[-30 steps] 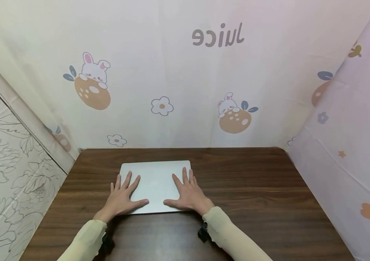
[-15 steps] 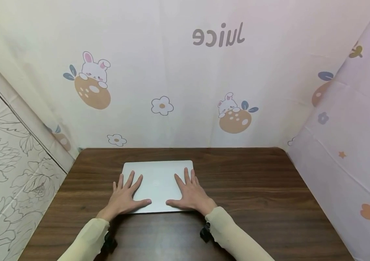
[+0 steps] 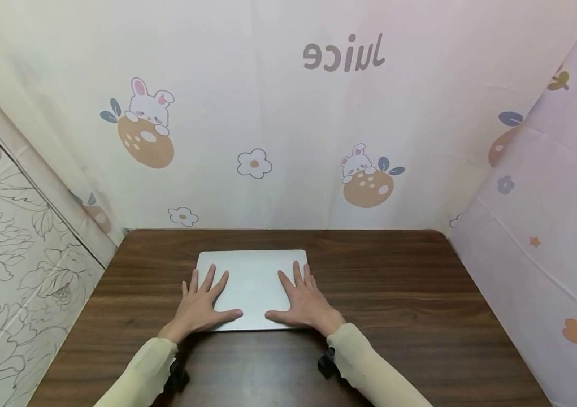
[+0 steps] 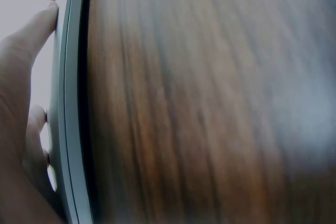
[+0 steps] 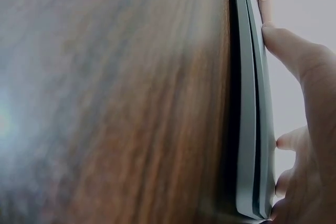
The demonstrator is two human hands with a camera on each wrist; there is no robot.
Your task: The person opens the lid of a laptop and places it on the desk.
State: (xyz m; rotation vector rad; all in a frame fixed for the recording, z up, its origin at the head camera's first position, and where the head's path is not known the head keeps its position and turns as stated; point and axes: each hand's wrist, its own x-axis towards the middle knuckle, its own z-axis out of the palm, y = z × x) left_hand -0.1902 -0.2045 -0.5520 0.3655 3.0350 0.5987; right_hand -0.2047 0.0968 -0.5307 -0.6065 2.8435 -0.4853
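from head: left hand (image 3: 200,309), right hand (image 3: 304,305) flat, fingers spread, on laptop (image 3: 252,271); wrist views reveal lid seam.

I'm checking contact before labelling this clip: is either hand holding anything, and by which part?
Nothing is gripped. The left hand and right hand lie flat, fingers spread, on the lid of the closed silver laptop, near its front edge.
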